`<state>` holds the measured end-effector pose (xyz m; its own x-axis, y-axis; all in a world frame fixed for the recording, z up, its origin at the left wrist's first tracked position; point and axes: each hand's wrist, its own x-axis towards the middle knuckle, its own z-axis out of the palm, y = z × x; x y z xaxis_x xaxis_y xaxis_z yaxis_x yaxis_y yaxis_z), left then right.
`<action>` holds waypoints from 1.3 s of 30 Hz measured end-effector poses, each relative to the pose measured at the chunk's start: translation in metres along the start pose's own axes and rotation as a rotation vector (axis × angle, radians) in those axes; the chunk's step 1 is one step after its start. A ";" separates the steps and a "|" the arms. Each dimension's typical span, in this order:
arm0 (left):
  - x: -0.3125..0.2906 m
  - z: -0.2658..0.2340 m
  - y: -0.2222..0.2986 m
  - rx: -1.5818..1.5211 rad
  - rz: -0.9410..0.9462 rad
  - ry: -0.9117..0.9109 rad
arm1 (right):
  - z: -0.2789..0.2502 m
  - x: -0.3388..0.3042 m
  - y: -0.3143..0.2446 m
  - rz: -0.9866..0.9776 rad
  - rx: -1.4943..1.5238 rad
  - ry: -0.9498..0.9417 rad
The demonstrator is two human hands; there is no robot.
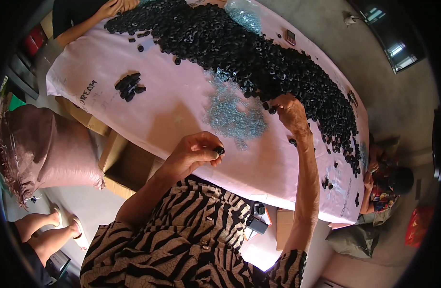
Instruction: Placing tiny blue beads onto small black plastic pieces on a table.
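Note:
My left hand (194,151) is closed above the near part of the pink-covered table (172,110), pinching a small black cylindrical part (219,150) between thumb and fingers. To the right, my right hand (293,114) reaches to the near edge of a long heap of black parts (220,43). Its fingers are bent together beside a loose black part (272,111), and whatever they grip is hidden. Between my hands and the heap lies a spread of tiny, shiny bluish-clear pieces (235,113), too small to make out exactly.
A small group of black parts (129,86) lies at the left. Behind the heap are a clear bag (244,15) and a phone-like device (290,37). Other people's hands (116,6) and an arm (368,185) are at the table's ends. A stuffed sack (62,149) and cardboard box (127,161) stand left.

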<state>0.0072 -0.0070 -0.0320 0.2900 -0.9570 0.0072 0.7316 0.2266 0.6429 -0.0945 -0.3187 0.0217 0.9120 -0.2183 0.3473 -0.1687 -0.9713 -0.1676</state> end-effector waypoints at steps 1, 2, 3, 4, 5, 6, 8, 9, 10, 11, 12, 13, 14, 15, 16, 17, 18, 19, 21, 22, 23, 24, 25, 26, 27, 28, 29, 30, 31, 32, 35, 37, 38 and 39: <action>0.000 0.000 0.000 -0.002 0.002 0.001 | 0.000 -0.001 0.001 0.014 -0.006 -0.034; 0.000 0.000 0.000 -0.001 -0.001 0.006 | 0.001 -0.001 0.002 0.026 -0.011 -0.068; -0.001 -0.001 0.000 0.001 -0.002 0.012 | 0.001 -0.003 0.003 0.018 -0.009 -0.072; 0.000 0.000 0.001 -0.003 -0.002 0.002 | -0.004 -0.009 0.004 0.030 -0.070 -0.087; 0.000 0.002 0.002 -0.003 -0.010 -0.016 | -0.010 -0.015 0.005 0.041 -0.132 -0.103; 0.000 0.003 0.003 -0.004 -0.018 -0.035 | -0.017 -0.020 0.006 0.008 -0.151 -0.104; 0.002 0.005 0.004 -0.002 -0.027 -0.028 | -0.020 -0.027 0.006 0.029 -0.107 -0.100; 0.003 0.007 0.004 0.001 -0.033 -0.027 | -0.022 -0.030 0.006 0.049 -0.069 -0.092; 0.001 0.005 0.002 0.000 -0.026 -0.012 | -0.017 -0.027 0.004 0.036 -0.059 -0.097; 0.000 0.002 0.001 0.000 -0.013 0.003 | -0.013 -0.025 0.003 0.048 -0.024 -0.125; -0.002 0.000 -0.002 0.001 -0.002 0.018 | -0.007 -0.022 0.001 0.060 0.012 -0.153; -0.002 0.000 -0.002 0.001 -0.003 0.013 | -0.006 -0.023 0.002 0.064 0.008 -0.151; -0.003 0.000 -0.002 -0.003 0.002 0.012 | -0.003 -0.023 0.002 0.083 0.004 -0.142; -0.003 -0.001 -0.003 -0.006 0.007 0.014 | 0.000 -0.023 0.003 0.100 0.002 -0.134; -0.001 0.000 -0.002 -0.004 -0.001 -0.002 | -0.005 -0.027 0.003 0.113 -0.007 -0.126; 0.000 0.001 0.000 0.008 -0.005 -0.023 | -0.011 -0.032 0.002 0.121 -0.030 -0.107; 0.001 0.002 0.001 0.019 -0.010 -0.044 | -0.016 -0.038 -0.001 0.129 -0.054 -0.089; 0.001 0.001 0.001 0.021 -0.014 -0.042 | -0.018 -0.041 -0.009 0.141 -0.074 -0.039; -0.001 0.001 0.000 0.023 0.010 -0.019 | -0.022 -0.053 -0.023 0.161 -0.040 0.070; -0.001 0.001 0.000 0.022 0.006 -0.017 | -0.020 -0.061 -0.028 0.221 0.058 0.131; -0.001 0.002 0.001 0.014 0.015 -0.022 | -0.020 -0.071 -0.035 0.284 0.153 0.192; -0.001 0.003 0.001 0.007 0.023 -0.029 | -0.018 -0.084 -0.041 0.341 0.239 0.250; -0.001 0.003 0.000 0.031 0.022 -0.016 | -0.014 -0.096 -0.050 0.449 0.587 0.333; -0.001 0.002 0.000 0.034 0.018 -0.014 | -0.008 -0.104 -0.063 0.550 0.938 0.411; 0.000 0.000 -0.002 0.038 0.023 -0.017 | -0.005 -0.108 -0.076 0.563 1.138 0.471; 0.000 -0.001 -0.002 0.045 0.026 -0.023 | 0.002 -0.114 -0.084 0.514 1.336 0.511; 0.001 -0.002 -0.002 0.055 0.017 -0.021 | 0.007 -0.120 -0.093 0.534 1.459 0.515; 0.001 -0.002 -0.002 0.062 0.021 -0.019 | 0.010 -0.124 -0.102 0.585 1.502 0.506; 0.001 -0.002 -0.003 0.071 0.022 -0.018 | 0.013 -0.127 -0.109 0.588 1.551 0.504; 0.001 -0.001 -0.003 0.083 0.010 -0.016 | 0.017 -0.128 -0.116 0.591 1.601 0.503; 0.001 0.003 -0.002 0.123 0.003 -0.009 | 0.026 -0.127 -0.129 0.520 1.694 0.524; 0.001 0.006 -0.002 0.114 0.018 -0.006 | 0.026 -0.126 -0.138 0.486 1.718 0.547; 0.002 0.008 -0.002 0.119 0.017 -0.022 | 0.025 -0.125 -0.142 0.490 1.731 0.560; 0.002 0.011 -0.001 0.132 0.006 -0.019 | 0.024 -0.124 -0.144 0.452 1.734 0.563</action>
<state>0.0002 -0.0106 -0.0246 0.2813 -0.9593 0.0250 0.6423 0.2076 0.7378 -0.1743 -0.1491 -0.0194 0.6386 -0.7488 0.1776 0.5147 0.2441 -0.8219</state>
